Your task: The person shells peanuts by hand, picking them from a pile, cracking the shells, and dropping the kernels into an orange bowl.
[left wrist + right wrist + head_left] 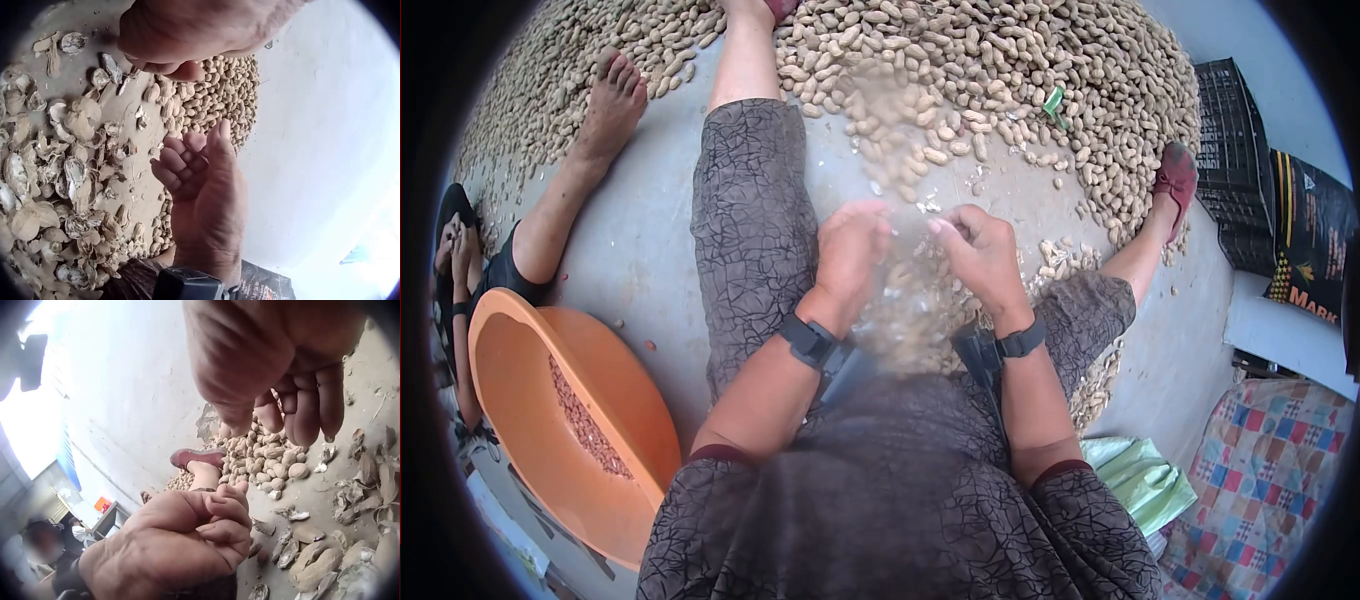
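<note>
Both bare hands are raised over a blurred pile of shells, a gap between them. My left hand has its fingers curled inward; in the right wrist view the same left hand shows bent fingers, and any contents of its palm are hidden. Across from it, my right hand has loosely bent fingers with no object visible in them; the left wrist view shows this right hand palm inward, thumb extended. Broken peanut shells lie below the hands. Whole peanuts are heaped beyond them.
An orange basin with reddish kernels stands at the left. Another person's foot rests near the peanuts. A black crate, a printed sack, a green sack and a patterned cloth are at the right.
</note>
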A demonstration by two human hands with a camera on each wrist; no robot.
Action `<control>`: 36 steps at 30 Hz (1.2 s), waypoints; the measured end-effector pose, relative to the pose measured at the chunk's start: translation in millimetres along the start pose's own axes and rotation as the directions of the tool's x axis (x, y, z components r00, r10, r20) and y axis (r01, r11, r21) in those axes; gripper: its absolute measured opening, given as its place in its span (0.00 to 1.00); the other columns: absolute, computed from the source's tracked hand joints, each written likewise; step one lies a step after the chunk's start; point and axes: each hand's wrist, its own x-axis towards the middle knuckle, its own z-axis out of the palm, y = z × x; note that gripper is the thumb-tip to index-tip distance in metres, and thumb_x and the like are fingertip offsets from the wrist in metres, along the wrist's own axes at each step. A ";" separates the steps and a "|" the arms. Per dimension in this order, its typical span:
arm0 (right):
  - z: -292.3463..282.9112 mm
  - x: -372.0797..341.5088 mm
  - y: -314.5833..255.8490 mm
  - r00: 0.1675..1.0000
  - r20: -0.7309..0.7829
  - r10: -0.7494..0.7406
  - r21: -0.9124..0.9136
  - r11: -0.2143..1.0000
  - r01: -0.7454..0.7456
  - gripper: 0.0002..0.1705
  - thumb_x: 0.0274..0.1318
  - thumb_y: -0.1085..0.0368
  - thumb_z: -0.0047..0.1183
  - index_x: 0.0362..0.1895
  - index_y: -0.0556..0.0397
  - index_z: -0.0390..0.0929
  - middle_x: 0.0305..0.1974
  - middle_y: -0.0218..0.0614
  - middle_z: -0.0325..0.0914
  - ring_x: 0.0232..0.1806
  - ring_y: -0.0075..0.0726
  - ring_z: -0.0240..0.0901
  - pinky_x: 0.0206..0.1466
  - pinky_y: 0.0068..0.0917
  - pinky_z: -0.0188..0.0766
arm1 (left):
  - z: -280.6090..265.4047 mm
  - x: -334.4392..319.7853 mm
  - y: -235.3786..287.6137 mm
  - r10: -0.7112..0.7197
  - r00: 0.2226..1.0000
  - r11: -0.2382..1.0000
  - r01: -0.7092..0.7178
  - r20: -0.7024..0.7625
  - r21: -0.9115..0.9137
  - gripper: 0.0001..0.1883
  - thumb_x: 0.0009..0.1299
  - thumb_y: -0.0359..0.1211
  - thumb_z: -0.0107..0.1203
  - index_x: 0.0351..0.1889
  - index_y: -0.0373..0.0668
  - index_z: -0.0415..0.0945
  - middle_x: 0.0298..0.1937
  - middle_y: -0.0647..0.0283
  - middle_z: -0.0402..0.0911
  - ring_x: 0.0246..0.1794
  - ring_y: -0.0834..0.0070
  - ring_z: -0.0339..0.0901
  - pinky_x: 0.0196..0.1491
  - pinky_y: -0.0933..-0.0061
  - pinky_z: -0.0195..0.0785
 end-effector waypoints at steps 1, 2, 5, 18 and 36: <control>4.9 5.8 4.3 1.000 0.002 0.001 -0.002 1.000 -0.001 0.09 0.53 0.64 0.57 0.30 0.59 0.78 0.20 0.27 0.75 0.24 0.16 0.69 0.28 0.20 0.67 | 0.7 -0.3 -0.4 0.016 1.000 1.000 -0.016 -0.024 -0.022 0.10 0.68 0.26 0.41 0.44 0.36 0.72 0.25 0.67 0.72 0.22 0.84 0.64 0.23 0.84 0.52; 10.3 12.3 7.9 0.992 -0.071 -0.105 -0.119 0.988 0.096 0.09 0.52 0.63 0.58 0.31 0.57 0.78 0.20 0.31 0.76 0.24 0.22 0.71 0.29 0.23 0.68 | -0.4 1.0 -3.0 0.015 1.000 1.000 -0.016 -0.026 -0.024 0.10 0.68 0.26 0.41 0.44 0.36 0.72 0.25 0.67 0.72 0.22 0.84 0.64 0.23 0.84 0.52; 29.5 29.8 9.8 0.960 -0.124 -0.251 -0.339 0.920 0.197 0.10 0.48 0.61 0.59 0.31 0.54 0.78 0.21 0.37 0.77 0.24 0.33 0.74 0.30 0.29 0.69 | -5.3 6.6 -6.7 0.058 0.998 0.998 -0.058 -0.010 -0.015 0.11 0.68 0.27 0.41 0.44 0.36 0.72 0.26 0.66 0.74 0.23 0.84 0.65 0.24 0.84 0.53; 22.5 26.0 11.3 0.951 0.251 0.178 0.366 0.893 -0.264 0.10 0.56 0.63 0.49 0.33 0.58 0.77 0.24 0.33 0.75 0.25 0.27 0.71 0.29 0.23 0.69 | -0.6 3.9 1.2 0.067 0.997 0.996 -0.070 0.037 0.062 0.15 0.66 0.25 0.41 0.49 0.31 0.71 0.34 0.64 0.76 0.23 0.86 0.64 0.25 0.85 0.54; 0.3 -10.4 1.2 0.928 0.341 0.152 0.614 0.712 -0.342 0.10 0.59 0.61 0.51 0.34 0.56 0.76 0.30 0.29 0.76 0.28 0.20 0.70 0.33 0.18 0.69 | 6.0 -13.3 2.4 -0.025 0.874 0.976 -0.082 0.485 0.199 0.12 0.72 0.34 0.46 0.48 0.35 0.71 0.31 0.69 0.74 0.24 0.89 0.62 0.29 0.89 0.56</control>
